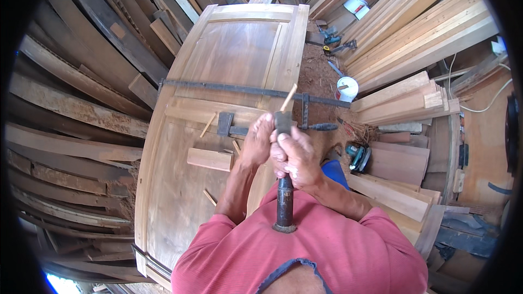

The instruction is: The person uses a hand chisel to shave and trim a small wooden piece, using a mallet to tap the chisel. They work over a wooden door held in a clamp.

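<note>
A chisel (284,201) with a dark round handle stands between my hands, its butt end against the front of my pink shirt and its broad dark blade pointing away. My right hand (296,155) is closed round the chisel where the blade meets the handle. Beside the blade, my left hand (260,136) is closed; a thin wooden stick (290,97) sticks out past the blade, its lower end hidden by blade and fingers. Below lies a panelled wooden door (229,49), bearing a hammer (225,123), a short wood block (210,159) and several slivers.
A bar clamp (218,85) crosses the door, its screw handle (322,127) at the right. Planks (71,141) crowd the left; stacked boards (414,38) stand at the right. A white tub (346,88), a teal power tool (358,156) and a handsaw (342,48) lie right of the door.
</note>
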`<state>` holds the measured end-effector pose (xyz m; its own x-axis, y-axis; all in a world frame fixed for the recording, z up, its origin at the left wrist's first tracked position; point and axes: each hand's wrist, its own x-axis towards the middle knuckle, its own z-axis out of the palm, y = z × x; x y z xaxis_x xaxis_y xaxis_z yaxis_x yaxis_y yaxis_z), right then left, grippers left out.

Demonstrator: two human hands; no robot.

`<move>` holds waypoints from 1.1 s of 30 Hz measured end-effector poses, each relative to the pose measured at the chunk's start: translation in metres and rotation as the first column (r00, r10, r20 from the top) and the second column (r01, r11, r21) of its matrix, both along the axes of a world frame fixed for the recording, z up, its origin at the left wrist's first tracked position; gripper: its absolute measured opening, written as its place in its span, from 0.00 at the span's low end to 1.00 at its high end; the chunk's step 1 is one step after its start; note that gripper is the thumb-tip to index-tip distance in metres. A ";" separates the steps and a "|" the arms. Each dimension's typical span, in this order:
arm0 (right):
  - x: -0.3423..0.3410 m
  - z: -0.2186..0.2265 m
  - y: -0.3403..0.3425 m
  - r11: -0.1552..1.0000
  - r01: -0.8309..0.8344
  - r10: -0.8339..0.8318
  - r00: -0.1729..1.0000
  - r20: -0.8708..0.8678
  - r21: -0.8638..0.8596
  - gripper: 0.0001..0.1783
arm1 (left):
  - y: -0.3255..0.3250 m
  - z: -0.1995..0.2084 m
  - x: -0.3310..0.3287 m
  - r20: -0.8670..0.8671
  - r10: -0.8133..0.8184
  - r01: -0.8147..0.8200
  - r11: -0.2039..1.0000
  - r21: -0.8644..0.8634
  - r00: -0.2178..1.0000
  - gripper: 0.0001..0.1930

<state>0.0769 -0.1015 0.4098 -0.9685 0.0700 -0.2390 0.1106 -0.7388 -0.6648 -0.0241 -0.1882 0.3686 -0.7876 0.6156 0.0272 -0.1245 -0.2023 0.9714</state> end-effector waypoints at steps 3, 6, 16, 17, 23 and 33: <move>0.017 0.031 0.014 0.964 0.216 -0.174 0.952 -0.250 0.154 0.11 | -0.034 -0.061 0.034 0.204 -0.203 0.207 0.978 0.001 0.958 0.18; 0.019 0.021 0.017 0.986 0.167 -0.160 0.969 -0.190 0.022 0.11 | -0.037 -0.059 0.038 0.455 -0.036 0.004 0.998 0.070 0.890 0.18; -0.003 -0.006 -0.007 0.993 -0.107 0.108 0.994 0.009 -0.041 0.10 | -0.006 -0.004 -0.005 -0.086 0.083 -0.076 0.994 0.075 0.993 0.16; 0.002 -0.006 -0.007 0.997 -0.040 0.040 0.999 0.000 0.066 0.11 | -0.012 -0.010 0.000 0.011 0.049 -0.049 0.999 0.023 0.999 0.17; 0.029 0.017 0.025 0.976 0.189 -0.182 0.981 -0.074 0.111 0.11 | -0.060 -0.075 0.050 0.567 -0.193 0.070 0.970 0.231 0.801 0.18; -0.009 -0.011 0.034 0.985 0.159 -0.154 0.985 -0.078 0.060 0.10 | -0.028 -0.028 0.000 0.500 -0.215 0.042 0.941 0.335 0.839 0.21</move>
